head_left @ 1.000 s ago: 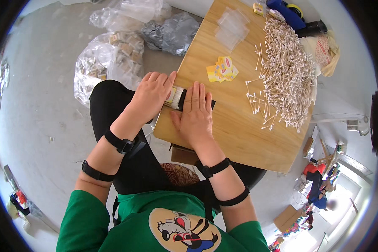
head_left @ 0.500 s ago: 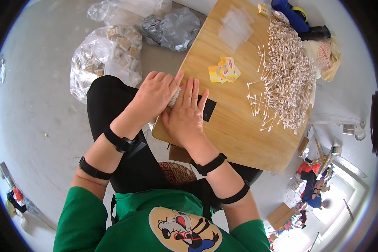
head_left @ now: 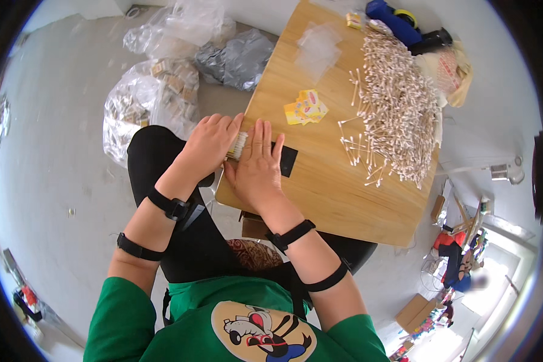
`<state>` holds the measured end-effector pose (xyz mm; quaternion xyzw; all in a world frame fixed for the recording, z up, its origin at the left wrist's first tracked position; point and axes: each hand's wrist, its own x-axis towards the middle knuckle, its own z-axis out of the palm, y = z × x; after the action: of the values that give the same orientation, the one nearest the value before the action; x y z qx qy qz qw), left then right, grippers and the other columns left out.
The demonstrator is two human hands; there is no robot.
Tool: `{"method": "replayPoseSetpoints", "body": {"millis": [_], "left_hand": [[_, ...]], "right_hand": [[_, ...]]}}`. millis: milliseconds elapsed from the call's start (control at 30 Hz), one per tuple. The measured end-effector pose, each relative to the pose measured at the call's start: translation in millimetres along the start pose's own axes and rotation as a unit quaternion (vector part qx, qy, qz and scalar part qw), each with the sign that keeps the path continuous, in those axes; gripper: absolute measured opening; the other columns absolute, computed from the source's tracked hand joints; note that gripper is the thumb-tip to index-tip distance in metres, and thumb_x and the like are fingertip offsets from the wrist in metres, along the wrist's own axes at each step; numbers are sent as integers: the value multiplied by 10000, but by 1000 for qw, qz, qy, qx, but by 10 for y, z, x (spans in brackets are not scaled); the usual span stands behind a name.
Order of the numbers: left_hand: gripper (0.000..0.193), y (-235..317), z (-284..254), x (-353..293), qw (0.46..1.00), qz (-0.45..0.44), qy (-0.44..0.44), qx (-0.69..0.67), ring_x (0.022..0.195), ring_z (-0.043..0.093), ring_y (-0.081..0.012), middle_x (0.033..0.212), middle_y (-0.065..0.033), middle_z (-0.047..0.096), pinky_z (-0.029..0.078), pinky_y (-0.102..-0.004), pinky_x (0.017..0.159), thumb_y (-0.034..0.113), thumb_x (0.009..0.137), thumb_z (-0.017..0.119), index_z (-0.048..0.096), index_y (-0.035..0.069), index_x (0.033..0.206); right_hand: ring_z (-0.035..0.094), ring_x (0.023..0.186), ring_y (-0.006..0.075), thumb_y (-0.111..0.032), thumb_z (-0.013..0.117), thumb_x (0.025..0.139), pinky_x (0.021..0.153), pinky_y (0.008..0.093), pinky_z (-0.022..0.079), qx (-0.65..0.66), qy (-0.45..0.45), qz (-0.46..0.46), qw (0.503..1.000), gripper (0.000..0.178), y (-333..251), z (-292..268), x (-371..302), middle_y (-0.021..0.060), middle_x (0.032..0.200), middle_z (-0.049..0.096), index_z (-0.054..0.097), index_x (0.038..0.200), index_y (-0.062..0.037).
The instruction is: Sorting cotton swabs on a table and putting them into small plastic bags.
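A packed bundle of cotton swabs [head_left: 239, 145] lies at the table's left edge, white tips showing between my two hands. My left hand [head_left: 211, 142] is curled round its left side, the knuckles hiding most of it. My right hand [head_left: 258, 166] lies flat with fingers stretched out, its thumb side against the swab tips. Part of that hand covers a flat black piece [head_left: 288, 161] on the table. Beyond the hands are several yellow printed cards [head_left: 306, 108] in a loose stack. To the right spreads a large heap of loose cotton swabs [head_left: 401, 108].
Clear plastic bags [head_left: 318, 48] lie at the table's far side. A small yellow box [head_left: 353, 21] and a blue tape dispenser [head_left: 392, 21] stand behind the heap. On the floor at left are a clear sack of small packs [head_left: 157, 99] and a grey plastic bag [head_left: 235, 59].
My left hand has moved slightly away from my right hand, and more of the swab tips shows between them. The whole view has shifted a little.
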<state>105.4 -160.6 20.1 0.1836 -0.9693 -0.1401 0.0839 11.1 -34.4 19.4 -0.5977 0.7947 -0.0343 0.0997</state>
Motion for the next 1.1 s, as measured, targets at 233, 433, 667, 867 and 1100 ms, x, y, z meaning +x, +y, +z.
{"method": "replayPoseSetpoints", "body": {"millis": [233, 433, 667, 867, 1100], "left_hand": [[561, -291, -259, -307, 998, -40, 6, 42, 1038, 576, -324, 1051, -141, 622, 460, -404, 912, 29, 758, 569, 492, -21, 1312], [680, -136, -652, -559, 995, -74, 13, 58, 1073, 566, -331, 1094, -145, 605, 434, -418, 956, 24, 693, 635, 464, 13, 1351], [670, 934, -398, -236, 998, 56, 14, -5, 995, 576, -299, 1021, -129, 602, 447, -388, 894, 31, 650, 638, 485, -49, 1297], [707, 1677, -6, -95, 983, 79, -33, -164, 1048, 565, -375, 1098, -188, 606, 447, -461, 910, -7, 678, 651, 446, 10, 1354], [676, 2126, 69, -83, 935, 55, -63, -346, 1071, 567, -438, 1151, -222, 614, 486, -476, 891, 24, 752, 694, 435, 71, 1375]], "right_hand": [[114, 1491, 385, -404, 534, 904, 1205, 513, 76, 63, 3, -52, 997, 816, -340, -77, 243, 274, 1567, 211, 267, 1463, 126], [169, 1466, 422, -196, 639, 796, 1204, 510, 123, 177, 106, -96, 974, 802, -538, -352, 16, 313, 1525, 247, 288, 1422, 161], [208, 1442, 467, -119, 568, 781, 1187, 536, 158, 150, 122, 4, 981, 751, 85, -522, -937, 351, 1497, 264, 284, 1400, 194], [300, 1400, 461, -37, 592, 748, 1160, 519, 247, 181, 143, 84, 969, 691, 639, -712, -1685, 320, 1471, 335, 369, 1380, 132], [520, 1238, 404, 1, 698, 764, 1010, 487, 431, 321, 326, 82, 886, 354, 817, -929, -2160, 160, 1206, 600, 624, 1110, -25]]}}
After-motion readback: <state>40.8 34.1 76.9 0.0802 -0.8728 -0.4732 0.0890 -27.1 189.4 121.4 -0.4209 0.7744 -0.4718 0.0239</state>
